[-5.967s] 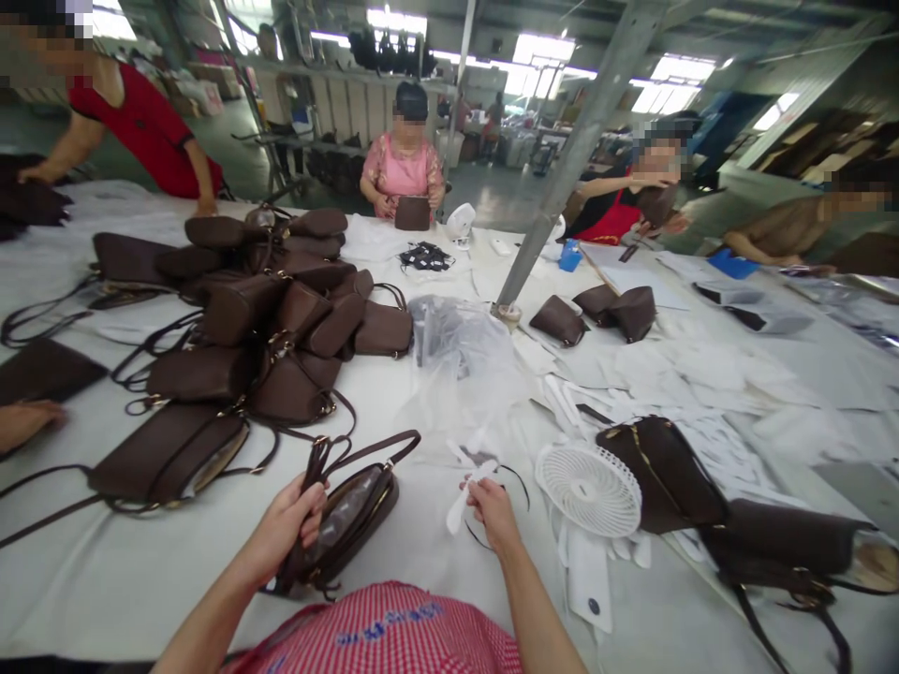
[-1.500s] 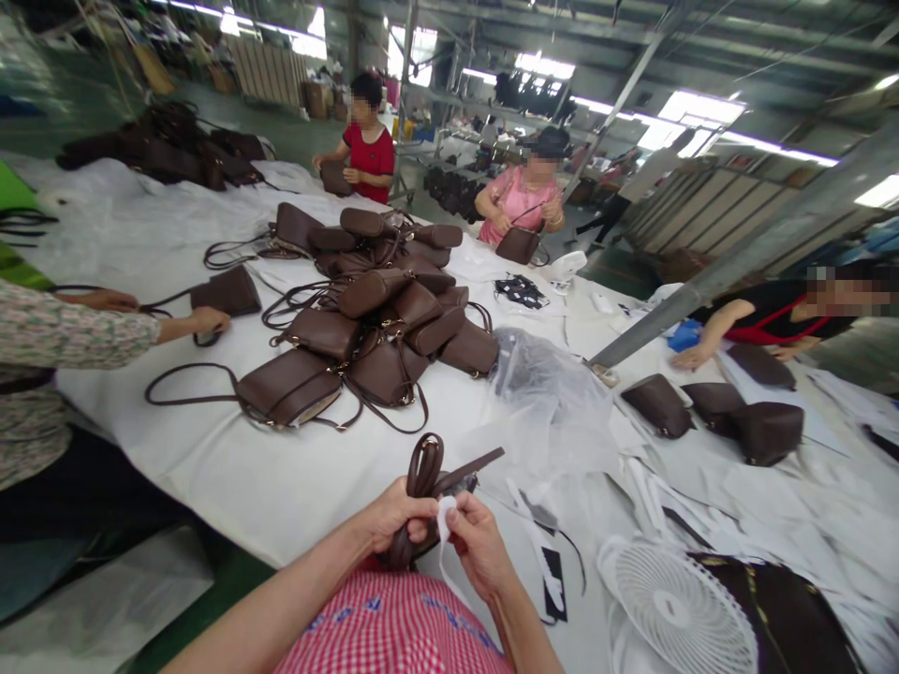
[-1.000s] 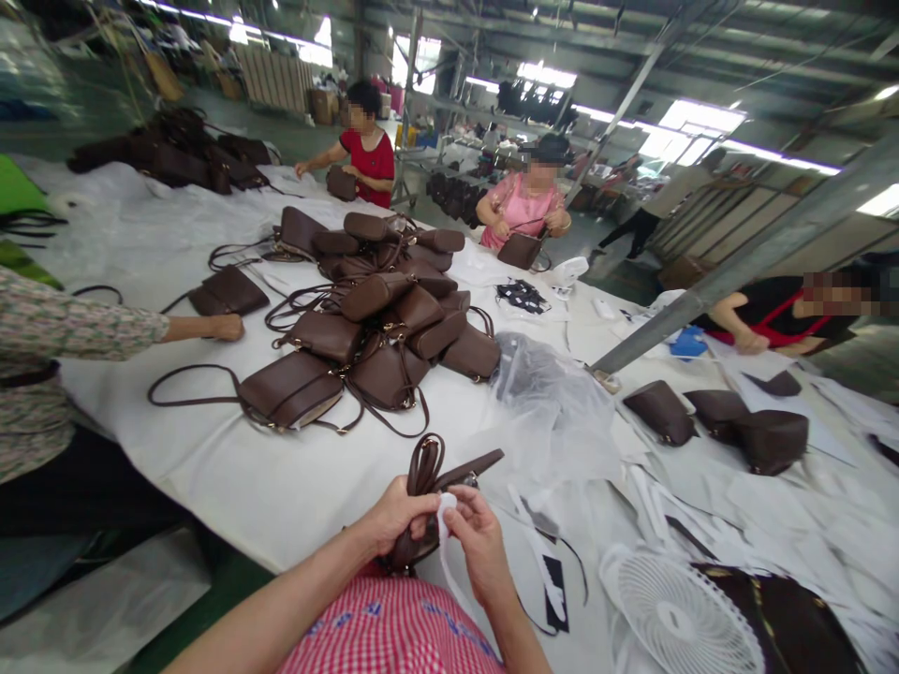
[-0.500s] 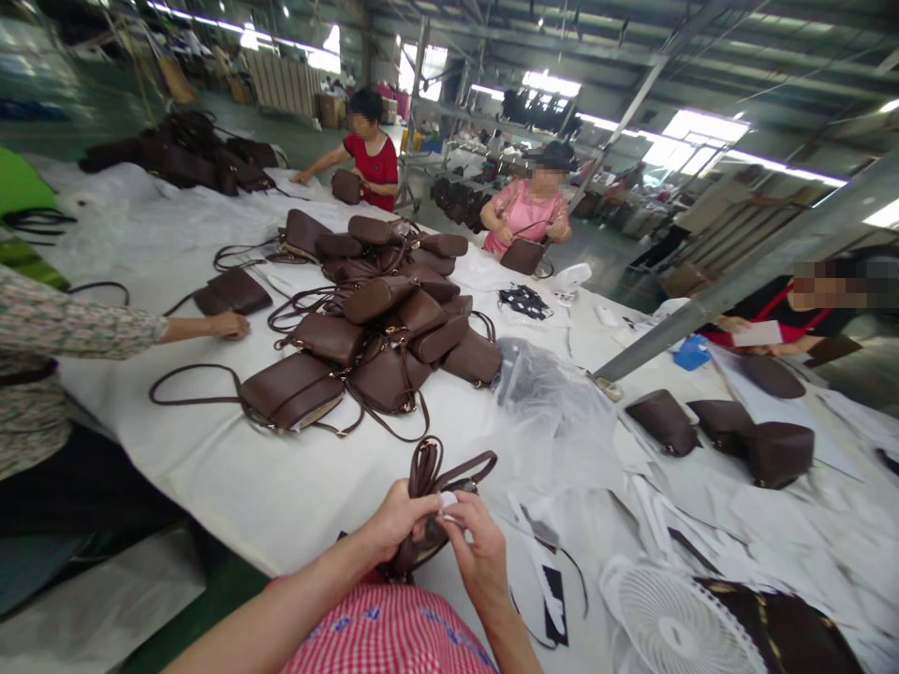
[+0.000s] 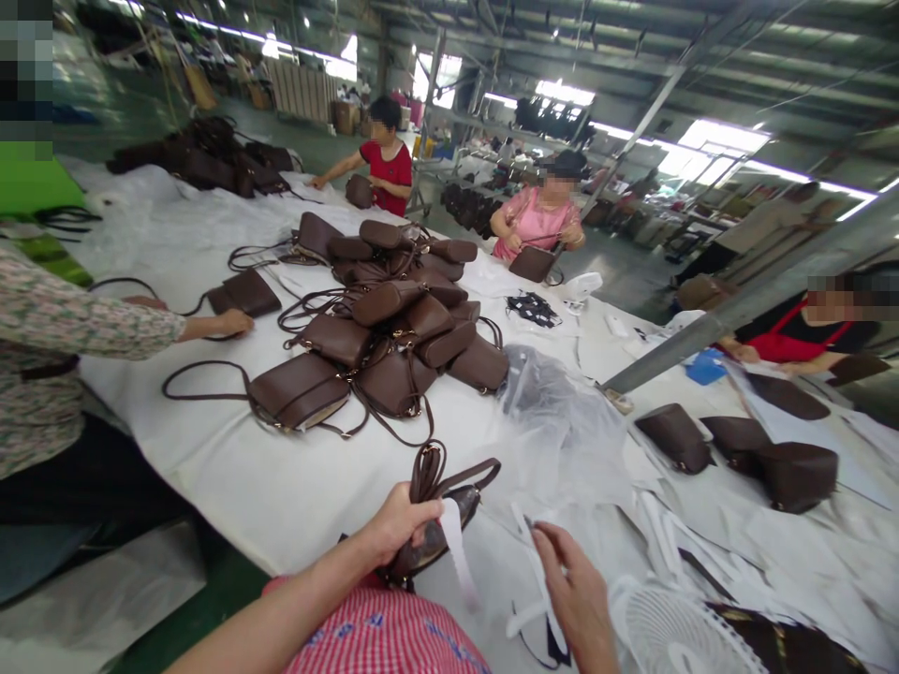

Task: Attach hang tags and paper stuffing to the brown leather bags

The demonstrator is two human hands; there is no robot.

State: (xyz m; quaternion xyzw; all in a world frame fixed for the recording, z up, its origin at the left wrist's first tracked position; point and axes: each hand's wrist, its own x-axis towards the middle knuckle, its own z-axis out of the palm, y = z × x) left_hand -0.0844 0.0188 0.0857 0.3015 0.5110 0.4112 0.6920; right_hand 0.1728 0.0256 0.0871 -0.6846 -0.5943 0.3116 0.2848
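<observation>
White table [image 5: 231,487], far workshop [image 5: 646,47]. Left hand [image 5: 397,524] clutches bag straps [image 5: 425,475]; right hand [image 5: 582,590]: grip I can't tell. Near fan [image 5: 681,627] cropped.

Wears a garment [image 5: 393,646] in a small red-and-white check, fine enough to blur toward pink in places, rounded over the front and creased into soft folds. Bears blue markings [image 5: 375,620] on top of the check, spread in a loose, uneven row across the front, letter-like in shape but too blurred to read. Shows a patch of plainer, brighter red along the upper left border of the cloth. Leaves both forearms [image 5: 302,599] bare, likewise both hands [image 5: 402,520].
</observation>
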